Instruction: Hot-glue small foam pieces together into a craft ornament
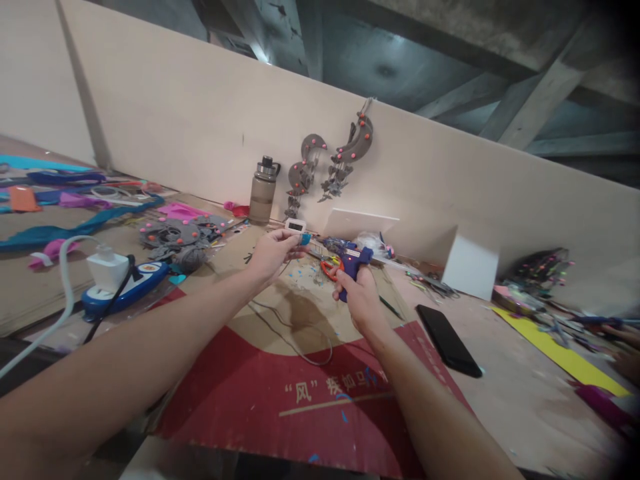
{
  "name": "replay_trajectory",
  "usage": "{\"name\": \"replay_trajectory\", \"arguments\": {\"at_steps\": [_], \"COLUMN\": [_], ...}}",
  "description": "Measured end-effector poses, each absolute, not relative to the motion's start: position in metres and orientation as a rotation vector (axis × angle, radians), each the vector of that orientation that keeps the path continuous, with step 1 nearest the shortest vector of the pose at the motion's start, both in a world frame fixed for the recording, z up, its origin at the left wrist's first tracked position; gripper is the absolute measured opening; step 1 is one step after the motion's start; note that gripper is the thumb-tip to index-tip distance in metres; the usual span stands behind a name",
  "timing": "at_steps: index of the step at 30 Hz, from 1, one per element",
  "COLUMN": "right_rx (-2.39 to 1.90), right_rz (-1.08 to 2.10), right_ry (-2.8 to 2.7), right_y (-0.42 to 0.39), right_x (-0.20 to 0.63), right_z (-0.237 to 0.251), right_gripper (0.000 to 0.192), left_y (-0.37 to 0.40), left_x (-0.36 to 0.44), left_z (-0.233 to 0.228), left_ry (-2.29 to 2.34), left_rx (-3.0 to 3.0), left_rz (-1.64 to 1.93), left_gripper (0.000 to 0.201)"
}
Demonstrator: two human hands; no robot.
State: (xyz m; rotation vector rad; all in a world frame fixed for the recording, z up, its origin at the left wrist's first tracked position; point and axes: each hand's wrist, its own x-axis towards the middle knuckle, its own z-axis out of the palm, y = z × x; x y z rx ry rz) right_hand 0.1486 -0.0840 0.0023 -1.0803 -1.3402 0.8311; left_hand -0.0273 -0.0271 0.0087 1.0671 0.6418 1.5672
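A small blue piece (pixel 305 239) is pinched between the thumb and fingers of my left hand (pixel 274 257), held above the middle of the cardboard. My right hand (pixel 361 297) is wrapped round the handle of a blue glue gun (pixel 354 262), its nozzle end near the blue piece; whether the two touch I cannot tell. Orange-handled scissors (pixel 329 269) show just beside the glue gun, partly hidden by it. Under both hands lies a red and tan cardboard sheet (pixel 240 380), with a thin cord looping across it and small blue scraps about.
A water bottle (pixel 263 193) stands by the back panel, where grey moon-shaped hangings (pixel 356 143) hang. At left are a blue power strip (pixel 125 290) and felt strips. A black phone (pixel 447 340) lies at right, near a yellow sheet (pixel 560 350). Another person's hand (pixel 625 337) shows at far right.
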Motion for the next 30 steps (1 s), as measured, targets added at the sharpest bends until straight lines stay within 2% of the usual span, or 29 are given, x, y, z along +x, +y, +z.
{"name": "replay_trajectory", "arguments": {"at_steps": [5,7,9,11,13,14,16,20,23,26,30], "right_rx": [-1.302,-1.461,-1.613,-1.69,-1.618,-1.538,-1.329,-0.856,-0.715,-0.805,-0.934], "right_rz": [1.237,1.297,1.087,0.623,0.191,0.098,0.223,0.994,1.287,1.293,0.98], "right_ry": [-1.298,-1.407,-1.587,-1.745,-1.777,-1.756,-1.677,-1.304,-1.123,-1.104,-1.214], "right_y": [-0.076,-0.073,-0.072,-0.073,-0.076,-0.078,-0.081,-0.085,-0.086,-0.083,-0.074], "right_x": [0.156,0.161,0.165,0.168,0.168,0.166,0.157,0.127,0.109,0.103,0.107], "right_z": [0.001,-0.002,-0.004,-0.003,0.0,0.001,0.004,0.009,0.015,0.019,0.015], "right_gripper": [0.017,0.014,0.013,0.016,0.019,0.018,0.015,0.028,0.037,0.032,0.019], "left_y": [-0.028,-0.031,-0.036,-0.042,-0.048,-0.05,-0.052,-0.053,-0.053,-0.055,-0.057], "left_x": [-0.027,-0.026,-0.026,-0.026,-0.026,-0.026,-0.027,-0.028,-0.029,-0.027,-0.022], "left_z": [0.011,0.012,0.015,0.017,0.019,0.019,0.018,0.016,0.016,0.017,0.019], "left_ry": [0.667,0.713,0.807,0.954,1.105,1.163,1.21,1.103,1.061,1.115,1.093], "left_rx": [1.107,1.18,1.325,1.534,1.769,1.893,2.157,2.644,2.732,2.519,2.071], "left_rz": [1.57,1.575,1.594,1.632,1.693,1.732,1.811,1.808,1.753,1.79,1.763], "left_gripper": [0.013,0.014,0.013,0.012,0.01,0.009,0.007,0.009,0.01,0.008,0.007]}}
